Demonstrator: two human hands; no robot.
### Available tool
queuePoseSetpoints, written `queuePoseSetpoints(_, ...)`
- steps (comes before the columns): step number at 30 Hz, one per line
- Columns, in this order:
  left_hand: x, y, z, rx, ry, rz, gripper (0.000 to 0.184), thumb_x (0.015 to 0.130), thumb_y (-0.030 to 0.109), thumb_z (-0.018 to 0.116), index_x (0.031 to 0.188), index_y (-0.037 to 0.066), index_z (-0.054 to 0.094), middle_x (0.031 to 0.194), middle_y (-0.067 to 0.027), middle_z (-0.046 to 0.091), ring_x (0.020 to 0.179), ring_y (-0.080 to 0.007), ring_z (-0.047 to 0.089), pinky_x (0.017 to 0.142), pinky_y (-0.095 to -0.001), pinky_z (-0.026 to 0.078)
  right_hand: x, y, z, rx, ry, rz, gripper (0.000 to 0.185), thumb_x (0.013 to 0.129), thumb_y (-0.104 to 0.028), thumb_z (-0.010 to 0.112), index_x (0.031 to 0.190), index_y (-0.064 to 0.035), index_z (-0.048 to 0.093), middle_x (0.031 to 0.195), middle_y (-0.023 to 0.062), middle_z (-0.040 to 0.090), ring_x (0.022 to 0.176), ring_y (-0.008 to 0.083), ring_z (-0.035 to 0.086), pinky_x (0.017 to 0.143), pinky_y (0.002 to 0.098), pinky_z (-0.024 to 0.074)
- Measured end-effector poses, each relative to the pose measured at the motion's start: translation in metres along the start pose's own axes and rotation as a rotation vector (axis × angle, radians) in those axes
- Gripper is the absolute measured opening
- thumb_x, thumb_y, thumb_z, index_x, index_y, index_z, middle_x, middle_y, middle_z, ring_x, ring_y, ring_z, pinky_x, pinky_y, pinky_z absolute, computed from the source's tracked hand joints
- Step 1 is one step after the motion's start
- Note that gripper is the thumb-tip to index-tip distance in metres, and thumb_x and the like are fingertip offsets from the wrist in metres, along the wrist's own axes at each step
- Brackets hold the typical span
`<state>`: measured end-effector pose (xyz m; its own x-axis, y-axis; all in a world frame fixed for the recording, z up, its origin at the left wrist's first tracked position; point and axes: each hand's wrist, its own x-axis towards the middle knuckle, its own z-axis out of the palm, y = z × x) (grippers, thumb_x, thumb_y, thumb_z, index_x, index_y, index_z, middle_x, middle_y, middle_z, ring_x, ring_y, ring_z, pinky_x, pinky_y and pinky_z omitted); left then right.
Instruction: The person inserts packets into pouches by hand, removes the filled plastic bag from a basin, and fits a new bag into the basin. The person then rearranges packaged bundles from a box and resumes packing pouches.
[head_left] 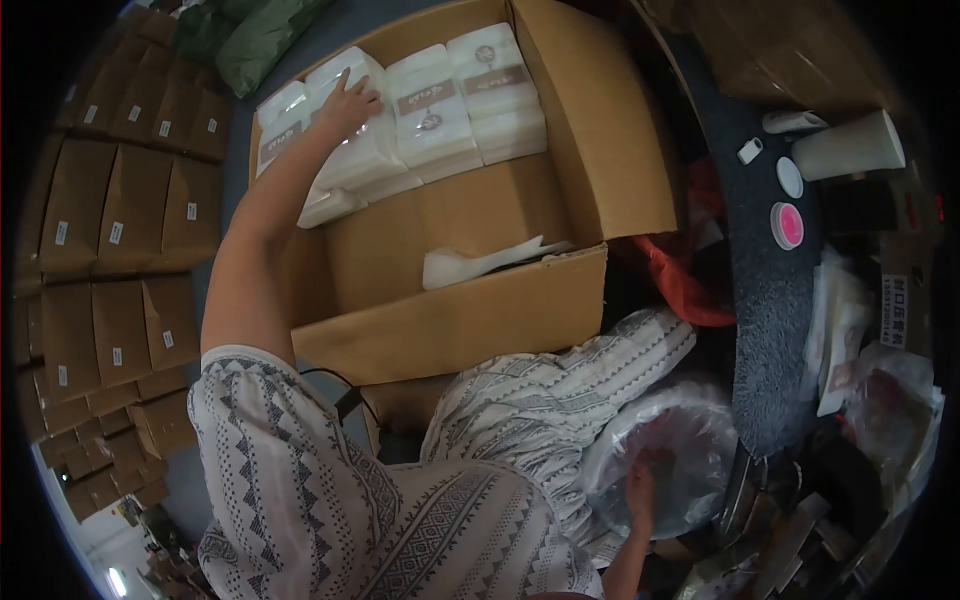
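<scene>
An open cardboard box (450, 345) stands in front of me, with stacks of white plastic-wrapped packs (430, 110) along its far side. My left hand (350, 108) rests on top of one pack in the left part of the box, its fingers spread. A loose white sheet (480, 264) lies by the near inner wall. At the lower right, my right hand (643, 492) is at a round tub lined with clear plastic (690, 490). Its fingers are dim against something reddish in the tub, and whether they hold anything is unclear.
Brown cartons with labels (130, 210) are stacked at the left. A green bag (265, 45) lies behind the box. On the dark surface at the right are a pink round container (787, 226), a white lid (790, 178) and a white cup (855, 147). A red bag (680, 280) hangs beside the box.
</scene>
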<state>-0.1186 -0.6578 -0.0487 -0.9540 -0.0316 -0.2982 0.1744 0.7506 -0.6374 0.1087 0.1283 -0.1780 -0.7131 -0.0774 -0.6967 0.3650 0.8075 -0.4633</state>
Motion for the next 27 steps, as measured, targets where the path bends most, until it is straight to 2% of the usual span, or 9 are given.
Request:
queuePoseSetpoints(9, -0.013, -0.035, -0.015, 0.109, 0.211, 0.083, 0.018, 0.081, 0.015, 0.054, 0.094, 0.019, 0.065, 0.115, 0.0026, 0.056, 0.117, -0.0189, 0.047, 0.114, -0.0515, 0.015, -0.007, 0.011, 0.001, -0.069, 0.010, -0.020, 0.026, 0.089, -0.019, 0.054, 0.103, 0.0018, 0.058, 0.093, 0.0225, 0.063, 0.089, 0.0345, 0.063, 0.077, 0.0388, 0.0477)
queuePoseSetpoints(13, -0.014, -0.050, -0.023, 0.127, 0.134, 0.102, 0.016, 0.080, 0.014, 0.055, 0.093, 0.017, 0.064, 0.112, 0.0006, 0.055, 0.120, -0.0197, 0.045, 0.115, -0.0477, 0.015, -0.011, 0.019, 0.009, -0.161, 0.003, 0.001, 0.026, 0.088, -0.020, 0.055, 0.104, 0.0011, 0.058, 0.091, 0.0215, 0.064, 0.087, 0.0340, 0.063, 0.075, 0.0391, 0.0478)
queuePoseSetpoints(16, -0.029, -0.065, -0.025, 0.121, 0.451, 0.335, 0.020, 0.078, 0.014, 0.059, 0.098, 0.014, 0.060, 0.106, -0.0008, 0.058, 0.117, -0.0199, 0.049, 0.115, -0.0463, 0.015, -0.014, 0.028, 0.014, -0.150, -0.001, 0.010, 0.028, 0.087, -0.020, 0.056, 0.106, 0.0011, 0.057, 0.092, 0.0219, 0.063, 0.087, 0.0337, 0.063, 0.075, 0.0387, 0.0476)
queuePoseSetpoints(18, -0.055, -0.061, -0.049, 0.045, 0.072, 0.214, 0.030, 0.075, 0.015, 0.064, 0.104, 0.012, 0.055, 0.101, -0.0026, 0.061, 0.108, -0.0205, 0.056, 0.115, -0.0483, 0.015, -0.015, 0.032, 0.014, -0.113, 0.014, -0.002, 0.030, 0.087, -0.020, 0.057, 0.107, 0.0012, 0.057, 0.092, 0.0224, 0.063, 0.087, 0.0336, 0.063, 0.075, 0.0383, 0.0475)
queuePoseSetpoints(19, -0.068, -0.058, -0.052, 0.049, 0.071, 0.211, 0.030, 0.075, 0.015, 0.064, 0.104, 0.012, 0.055, 0.101, -0.0026, 0.061, 0.108, -0.0205, 0.056, 0.115, -0.0483, 0.015, -0.015, 0.034, 0.011, -0.111, 0.003, 0.000, 0.031, 0.087, -0.021, 0.058, 0.109, 0.0010, 0.057, 0.093, 0.0214, 0.064, 0.087, 0.0321, 0.063, 0.076, 0.0378, 0.0475)
queuePoseSetpoints(21, -0.100, -0.048, -0.055, -0.167, 0.418, 0.096, 0.044, 0.071, 0.017, 0.070, 0.110, 0.011, 0.050, 0.096, -0.0040, 0.062, 0.098, -0.0215, 0.061, 0.115, -0.0495, 0.013, -0.020, 0.029, 0.006, -0.110, -0.009, 0.001, 0.032, 0.088, -0.022, 0.058, 0.111, 0.0007, 0.057, 0.094, 0.0203, 0.064, 0.086, 0.0305, 0.064, 0.077, 0.0373, 0.0476)
queuePoseSetpoints(22, -0.115, -0.037, -0.068, -0.164, 0.417, 0.092, 0.044, 0.071, 0.017, 0.070, 0.110, 0.011, 0.050, 0.096, -0.0040, 0.062, 0.098, -0.0215, 0.061, 0.115, -0.0495, 0.013, -0.024, 0.016, 0.000, -0.067, 0.060, -0.017, 0.031, 0.089, -0.020, 0.058, 0.112, 0.0005, 0.057, 0.094, 0.0185, 0.065, 0.087, 0.0278, 0.064, 0.077, 0.0359, 0.0477)
queuePoseSetpoints(25, -0.150, 0.010, -0.132, -0.441, 0.455, -0.128, 0.046, 0.072, 0.023, 0.073, 0.110, 0.007, 0.052, 0.096, -0.0081, 0.062, 0.095, -0.0264, 0.061, 0.109, -0.0471, 0.028, -0.043, -0.071, -0.030, 0.043, 0.157, -0.112, 0.030, 0.091, -0.018, 0.057, 0.114, 0.0011, 0.056, 0.096, 0.0157, 0.065, 0.090, 0.0226, 0.063, 0.078, 0.0331, 0.0476)
queuePoseSetpoints(27, -0.169, 0.039, -0.176, -0.940, 0.503, -0.334, 0.049, 0.075, 0.030, 0.074, 0.109, 0.002, 0.054, 0.095, -0.0119, 0.063, 0.091, -0.0287, 0.061, 0.093, -0.0396, 0.044, -0.050, -0.143, -0.044, 0.184, 0.183, -0.170, 0.029, 0.092, -0.015, 0.056, 0.115, 0.0032, 0.056, 0.098, 0.0147, 0.066, 0.095, 0.0196, 0.061, 0.081, 0.0306, 0.0468)
